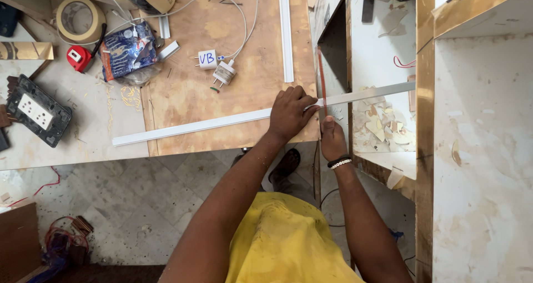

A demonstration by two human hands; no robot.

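Plainly, the left hand (290,113) lies palm down, fingers curled over a long white plastic strip (222,122), pinning it to the plywood board (189,88). Just beside it, the right hand (332,140), a beaded band at its wrist, grips a thin saw blade (321,77) that stands across the strip at the board's edge. One strip spans bench to white cabinet (483,149); a second, shorter strip (285,33) lies well apart. Two white plugs (215,65), one tape roll (79,18) and one red tape measure (78,57) rest on the bench.
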